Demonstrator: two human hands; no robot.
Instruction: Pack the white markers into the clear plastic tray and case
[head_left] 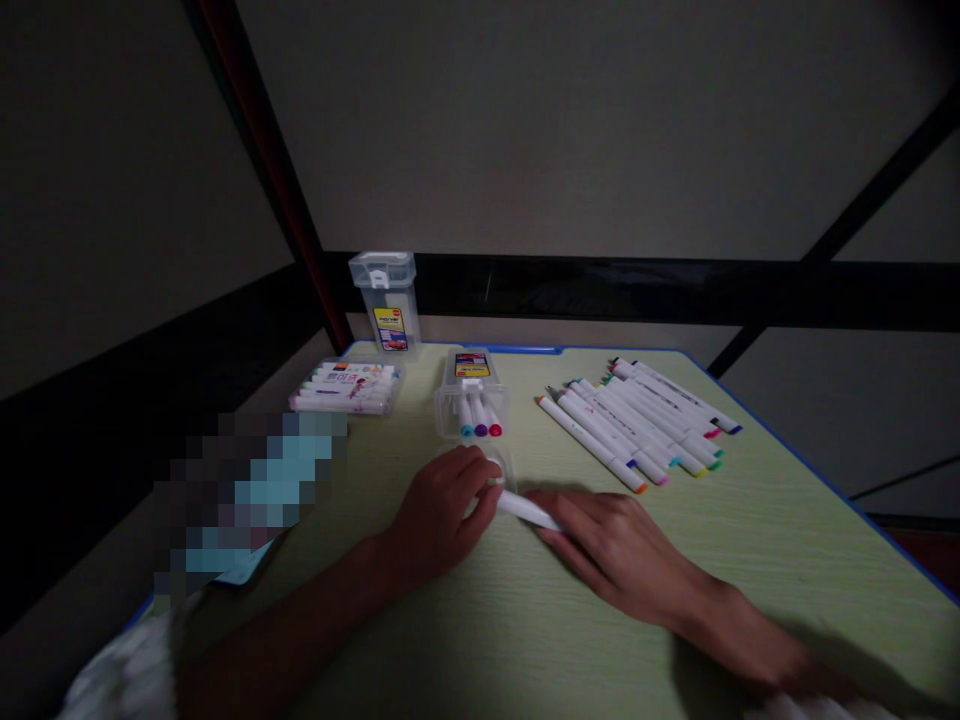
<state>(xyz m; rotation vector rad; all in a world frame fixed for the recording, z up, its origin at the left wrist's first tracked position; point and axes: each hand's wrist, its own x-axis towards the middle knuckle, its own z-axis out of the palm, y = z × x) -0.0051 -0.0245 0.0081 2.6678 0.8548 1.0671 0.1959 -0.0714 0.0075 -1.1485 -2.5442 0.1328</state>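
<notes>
Okay, left side: flat marker pack (346, 387) on the table (780, 540), upright clear case (390, 305) behind it. Next, your left hand (446, 505), fingers pinched on the left end of a white marker (529, 510), mid-table, near side of the lying clear case (471, 375). That case is open, three markers (481, 412) inside, ends blue, purple, red. Your right hand (619, 545) grips the white marker's other end. Right side: loose markers (637, 420), slanted, bunched together.
</notes>
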